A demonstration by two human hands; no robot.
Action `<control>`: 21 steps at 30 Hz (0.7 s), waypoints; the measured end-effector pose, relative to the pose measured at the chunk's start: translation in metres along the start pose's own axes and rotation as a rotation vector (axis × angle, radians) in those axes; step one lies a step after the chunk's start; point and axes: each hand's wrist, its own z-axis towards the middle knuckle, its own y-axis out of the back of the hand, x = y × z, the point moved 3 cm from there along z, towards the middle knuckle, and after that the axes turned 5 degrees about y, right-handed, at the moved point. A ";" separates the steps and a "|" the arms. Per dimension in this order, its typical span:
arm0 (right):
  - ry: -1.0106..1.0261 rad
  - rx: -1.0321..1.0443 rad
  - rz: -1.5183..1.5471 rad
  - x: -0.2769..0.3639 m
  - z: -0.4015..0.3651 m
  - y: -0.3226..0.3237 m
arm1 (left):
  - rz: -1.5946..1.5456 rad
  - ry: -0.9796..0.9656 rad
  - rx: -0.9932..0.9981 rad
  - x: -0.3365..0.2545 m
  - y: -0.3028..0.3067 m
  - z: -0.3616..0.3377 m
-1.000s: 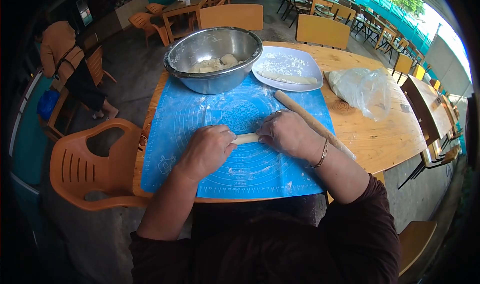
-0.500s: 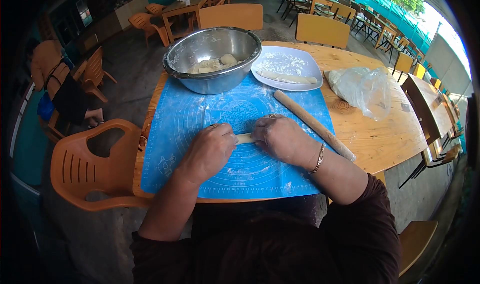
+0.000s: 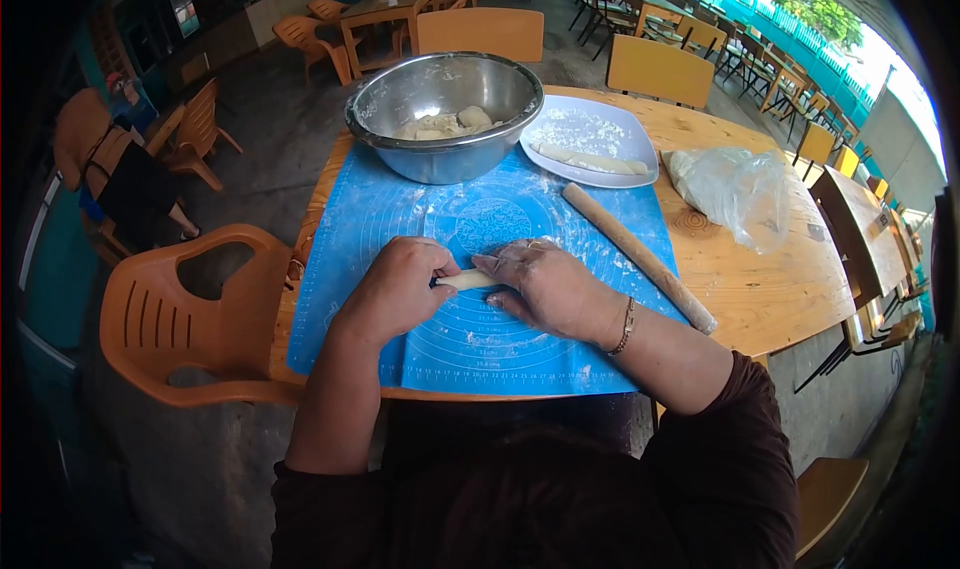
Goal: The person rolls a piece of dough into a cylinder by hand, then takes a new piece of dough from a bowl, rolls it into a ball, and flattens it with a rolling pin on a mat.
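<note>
A short pale roll of dough point(image 3: 468, 280) lies between my two hands over the blue mat point(image 3: 450, 344). My left hand point(image 3: 405, 279) pinches its left end between thumb and fingers. On its right end rest the fingers of my right hand point(image 3: 535, 284), curled round the dough with the thumb below. Behind them stands a steel bowl point(image 3: 440, 159) with lumps of dough point(image 3: 450, 124) inside. To its right, a floury white plate point(image 3: 600, 124) bears a longer dough roll point(image 3: 590, 159). A wooden rolling pin point(image 3: 640, 256) lies slantwise right of my right hand.
A clear plastic bag point(image 3: 735, 189) lies on the wooden table point(image 3: 790, 289) at the right. An orange chair point(image 3: 190, 319) touches the table's left side. Further left, a person point(image 3: 110, 159) bends over. More chairs and tables stand behind.
My left hand has turned and now pinches the dough's end. The fingers of my right hand have spread somewhat, showing its thumb. The whole view has shifted slightly.
</note>
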 end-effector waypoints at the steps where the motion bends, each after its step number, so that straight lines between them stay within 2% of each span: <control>1: 0.000 0.027 -0.023 -0.001 0.001 -0.005 | 0.006 -0.001 0.008 -0.001 0.000 0.000; 4: -0.009 0.050 -0.056 -0.004 0.002 -0.009 | -0.017 -0.079 -0.081 -0.005 -0.003 -0.002; 8: 0.008 -0.012 -0.047 -0.003 0.002 -0.009 | -0.015 -0.142 -0.040 -0.004 -0.008 0.001; 10: -0.005 0.023 -0.033 -0.006 0.003 -0.008 | 0.078 -0.265 -0.146 -0.010 -0.008 -0.001; 14: -0.051 0.050 -0.031 -0.011 0.003 -0.008 | 0.178 -0.289 -0.156 -0.018 -0.020 -0.009; 16: -0.059 0.028 -0.032 -0.012 0.002 -0.010 | 0.365 -0.316 -0.234 -0.018 -0.029 -0.012; 21: -0.077 0.035 -0.013 -0.014 0.000 -0.007 | 0.418 -0.293 -0.169 -0.017 -0.021 -0.010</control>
